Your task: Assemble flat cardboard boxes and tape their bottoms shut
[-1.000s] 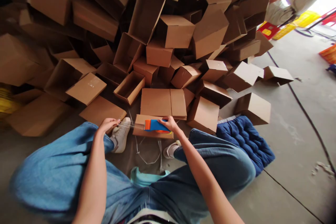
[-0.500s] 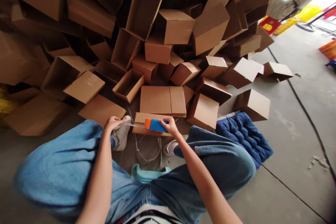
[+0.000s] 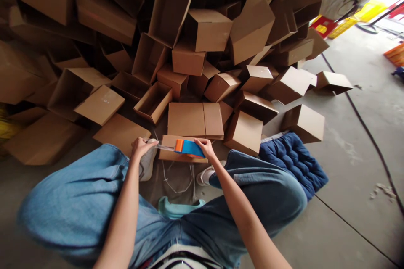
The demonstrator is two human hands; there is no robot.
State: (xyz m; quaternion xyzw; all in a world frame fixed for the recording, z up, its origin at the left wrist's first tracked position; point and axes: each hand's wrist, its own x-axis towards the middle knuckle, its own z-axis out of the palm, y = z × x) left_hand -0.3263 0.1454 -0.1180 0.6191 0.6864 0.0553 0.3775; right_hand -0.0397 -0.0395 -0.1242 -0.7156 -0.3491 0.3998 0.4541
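My right hand [image 3: 204, 148] is closed on the right end of a blue and orange tape dispenser [image 3: 192, 147]. A strip of clear tape [image 3: 165, 148] runs from its orange end to my left hand [image 3: 142, 146], whose fingers pinch the free end. Beneath the dispenser lies a small cardboard box [image 3: 168, 155], between my two shoes. Just beyond it is a flattened-looking cardboard piece [image 3: 186, 119] with a seam across it.
Many open cardboard boxes [image 3: 211, 29] are heaped ahead. A navy cushion [image 3: 292, 166] lies by my right knee, and a light teal plastic stool [image 3: 179, 210] is below me. Loose tape strips [image 3: 176, 191] lie on the floor. A black cable [image 3: 369, 130] crosses at right.
My left hand has moved slightly right and up, closer to the dispenser, so the tape span is shorter. The dispenser has tilted a little in my right hand.
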